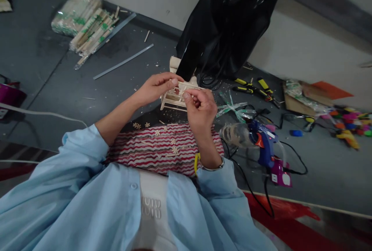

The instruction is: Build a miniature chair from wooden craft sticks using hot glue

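A small frame model built of pale wooden sticks (174, 98) is held up in front of me, above a red-and-white striped cloth (162, 148) on my lap. My left hand (155, 88) grips the model's top edge from the left, its fingers curled over it. At the model's right end, my right hand (200, 107) pinches a thin stick between thumb and fingertips. Both sleeves are light blue.
A blue hot glue gun (263, 140) with its black cord lies to the right on the grey floor. A black bag (226, 30) stands behind the model. Yellow-handled pliers (252, 87), packets of wooden sticks (84, 22), long glue sticks (123, 62) and colourful bits (348, 123) lie around.
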